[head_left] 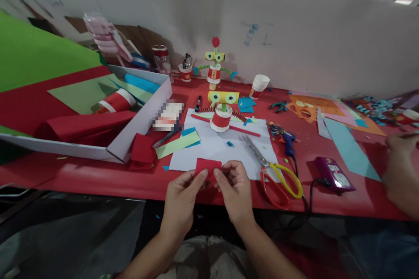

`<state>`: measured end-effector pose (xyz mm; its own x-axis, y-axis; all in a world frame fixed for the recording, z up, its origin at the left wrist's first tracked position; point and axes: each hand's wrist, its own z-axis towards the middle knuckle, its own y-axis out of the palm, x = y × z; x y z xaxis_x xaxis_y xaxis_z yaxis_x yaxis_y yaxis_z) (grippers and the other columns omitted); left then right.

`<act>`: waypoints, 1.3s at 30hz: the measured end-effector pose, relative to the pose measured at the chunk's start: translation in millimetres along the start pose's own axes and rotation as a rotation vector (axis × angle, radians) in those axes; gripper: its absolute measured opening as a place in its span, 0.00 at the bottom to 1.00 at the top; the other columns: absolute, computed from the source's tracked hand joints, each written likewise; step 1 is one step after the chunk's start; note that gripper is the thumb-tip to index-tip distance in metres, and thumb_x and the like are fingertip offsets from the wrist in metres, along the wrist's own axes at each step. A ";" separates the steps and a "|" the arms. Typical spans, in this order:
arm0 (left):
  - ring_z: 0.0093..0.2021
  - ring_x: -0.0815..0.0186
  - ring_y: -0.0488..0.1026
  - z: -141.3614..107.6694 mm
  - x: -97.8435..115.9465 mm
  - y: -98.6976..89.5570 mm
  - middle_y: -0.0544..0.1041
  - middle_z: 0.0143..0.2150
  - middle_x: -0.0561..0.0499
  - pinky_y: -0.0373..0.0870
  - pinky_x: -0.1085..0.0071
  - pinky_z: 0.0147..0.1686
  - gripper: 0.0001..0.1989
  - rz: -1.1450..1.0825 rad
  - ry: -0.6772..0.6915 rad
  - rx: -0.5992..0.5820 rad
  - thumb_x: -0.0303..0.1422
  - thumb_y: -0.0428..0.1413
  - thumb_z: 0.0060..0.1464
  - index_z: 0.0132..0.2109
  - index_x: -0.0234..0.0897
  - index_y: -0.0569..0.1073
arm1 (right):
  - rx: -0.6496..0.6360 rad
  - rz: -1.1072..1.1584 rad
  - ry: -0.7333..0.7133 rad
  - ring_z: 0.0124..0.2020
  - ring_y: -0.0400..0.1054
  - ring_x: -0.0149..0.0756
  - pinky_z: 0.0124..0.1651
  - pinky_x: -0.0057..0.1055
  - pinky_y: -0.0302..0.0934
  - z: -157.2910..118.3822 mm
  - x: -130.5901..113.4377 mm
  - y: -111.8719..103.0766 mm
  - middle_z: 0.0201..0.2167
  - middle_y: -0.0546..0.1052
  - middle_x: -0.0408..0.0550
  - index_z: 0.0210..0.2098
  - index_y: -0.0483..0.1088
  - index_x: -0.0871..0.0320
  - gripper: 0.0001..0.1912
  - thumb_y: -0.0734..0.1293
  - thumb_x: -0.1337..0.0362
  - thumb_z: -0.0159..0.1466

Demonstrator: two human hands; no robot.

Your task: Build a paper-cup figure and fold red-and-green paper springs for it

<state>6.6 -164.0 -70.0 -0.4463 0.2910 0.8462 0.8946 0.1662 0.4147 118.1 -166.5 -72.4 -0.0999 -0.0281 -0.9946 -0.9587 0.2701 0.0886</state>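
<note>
A small red paper piece (208, 165) is pinched between my two hands just over the front edge of the white sheet (183, 157). My left hand (183, 194) grips its left side with the thumb on top. On its right side, my right hand (235, 189) holds it the same way. Beyond them stands a red-and-white paper cup figure (221, 117) with yellow eyes and folded paper arms. Scissors (262, 157) with yellow and red handles lie right of my hands. Left of the sheet are red paper (142, 150) and a pale green strip (176, 144).
A white box (131, 139) of coloured paper is at the left. Rightward lie a blue glue gun (288, 141), a purple device (334, 174) with a cord and light blue paper (352, 148). Another person's hand (402, 174) is at the far right. A second cup figure (214, 74) stands behind.
</note>
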 end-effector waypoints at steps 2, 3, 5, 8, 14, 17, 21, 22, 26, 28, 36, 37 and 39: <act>0.30 0.64 0.76 0.6 0.2 -0.2 0.81 0.30 0.51 0.73 0.69 0.36 0.10 -0.002 0.001 -0.008 0.37 0.64 0.45 0.35 0.37 0.80 | -0.058 0.045 0.042 0.25 0.64 0.28 0.29 0.25 0.62 1.9 -1.5 -1.2 0.27 0.70 0.40 0.38 0.66 0.55 0.13 0.69 0.57 0.57; 0.30 0.64 0.76 0.9 0.2 -0.4 0.81 0.30 0.51 0.73 0.69 0.36 0.10 0.002 0.005 -0.015 0.37 0.64 0.45 0.35 0.37 0.80 | -0.099 0.051 0.063 0.25 0.64 0.28 0.30 0.25 0.62 2.9 -1.9 -2.1 0.27 0.70 0.40 0.37 0.67 0.56 0.12 0.69 0.56 0.58; 0.29 0.65 0.76 1.6 0.7 -1.1 0.81 0.29 0.51 0.73 0.69 0.36 0.10 0.019 0.008 -0.035 0.36 0.64 0.45 0.34 0.36 0.80 | -0.166 0.047 0.088 0.23 0.62 0.28 0.29 0.25 0.60 4.5 -1.8 -4.3 0.24 0.70 0.40 0.32 0.69 0.57 0.11 0.67 0.56 0.59; 0.28 0.66 0.75 2.9 4.5 -3.3 0.80 0.27 0.51 0.72 0.70 0.35 0.08 0.059 0.020 -0.044 0.36 0.64 0.45 0.31 0.35 0.79 | -0.176 0.039 0.077 0.22 0.61 0.27 0.28 0.25 0.58 5.4 -1.0 -7.3 0.20 0.69 0.39 0.29 0.70 0.58 0.11 0.67 0.57 0.60; 0.26 0.70 0.69 8.7 22.0 -6.7 0.76 0.25 0.53 0.67 0.75 0.28 0.09 0.247 0.077 -0.097 0.37 0.63 0.47 0.30 0.35 0.76 | -0.210 0.029 0.077 0.22 0.61 0.26 0.28 0.24 0.59 5.4 -2.9 -7.2 0.22 0.69 0.39 0.29 0.70 0.57 0.09 0.67 0.59 0.60; 0.25 0.70 0.67 9.6 23.4 -5.9 0.73 0.23 0.54 0.64 0.76 0.27 0.10 0.378 0.172 -0.071 0.37 0.61 0.49 0.27 0.35 0.74 | -0.230 0.073 0.087 0.24 0.64 0.27 0.27 0.24 0.61 5.4 -2.3 -3.4 0.25 0.69 0.39 0.32 0.68 0.56 0.08 0.67 0.58 0.61; 0.22 0.72 0.62 8.6 20.6 -4.8 0.69 0.20 0.57 0.60 0.76 0.24 0.09 0.456 0.246 -0.037 0.36 0.58 0.51 0.28 0.36 0.71 | -0.238 0.013 0.083 0.17 0.59 0.24 0.20 0.21 0.53 5.5 0.4 0.8 0.18 0.64 0.35 0.28 0.65 0.57 0.11 0.66 0.58 0.61; 0.21 0.72 0.61 8.6 20.7 -5.0 0.67 0.19 0.57 0.59 0.76 0.24 0.09 0.454 0.250 -0.034 0.36 0.58 0.51 0.27 0.36 0.70 | -0.237 0.003 0.087 0.15 0.58 0.24 0.19 0.21 0.51 5.6 0.3 1.6 0.17 0.63 0.34 0.27 0.65 0.57 0.11 0.65 0.58 0.62; 0.23 0.72 0.61 10.1 24.5 -7.8 0.68 0.21 0.57 0.59 0.76 0.25 0.10 0.419 0.272 -0.047 0.35 0.58 0.51 0.26 0.36 0.68 | -0.218 -0.124 -0.003 0.18 0.56 0.25 0.22 0.22 0.51 5.2 -5.4 5.3 0.17 0.63 0.35 0.28 0.66 0.58 0.11 0.63 0.58 0.63; 0.24 0.72 0.61 10.9 26.0 -9.1 0.68 0.22 0.57 0.60 0.76 0.26 0.10 0.422 0.284 -0.045 0.35 0.57 0.52 0.27 0.36 0.68 | -0.200 -0.226 -0.093 0.22 0.56 0.26 0.26 0.23 0.52 4.9 -8.7 7.4 0.19 0.64 0.37 0.28 0.66 0.58 0.11 0.62 0.59 0.64; 0.25 0.71 0.61 10.9 23.1 -4.5 0.67 0.22 0.57 0.60 0.76 0.28 0.09 0.461 0.267 -0.043 0.35 0.57 0.52 0.28 0.36 0.69 | -0.148 -0.219 -0.119 0.28 0.61 0.29 0.33 0.24 0.56 5.6 -7.7 4.0 0.26 0.69 0.39 0.35 0.67 0.56 0.07 0.61 0.59 0.65; 0.25 0.71 0.62 10.4 23.1 -3.1 0.68 0.22 0.57 0.60 0.76 0.28 0.09 0.468 0.271 -0.043 0.35 0.57 0.52 0.28 0.36 0.69 | -0.141 -0.228 -0.128 0.28 0.62 0.29 0.33 0.24 0.56 5.0 -7.1 2.7 0.26 0.69 0.39 0.35 0.67 0.56 0.07 0.61 0.59 0.65; 0.26 0.71 0.63 9.4 23.6 -0.3 0.69 0.23 0.56 0.61 0.76 0.28 0.08 0.481 0.288 -0.042 0.34 0.57 0.52 0.28 0.36 0.70 | -0.123 -0.264 -0.163 0.28 0.61 0.29 0.33 0.24 0.56 3.7 -5.2 0.3 0.26 0.68 0.39 0.33 0.66 0.56 0.08 0.60 0.59 0.66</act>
<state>-4.4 -148.3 -53.4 0.0307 0.0551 0.9980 0.9987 0.0391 -0.0329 119.3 -162.7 -67.3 0.1907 0.0754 -0.9787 -0.9718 0.1555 -0.1774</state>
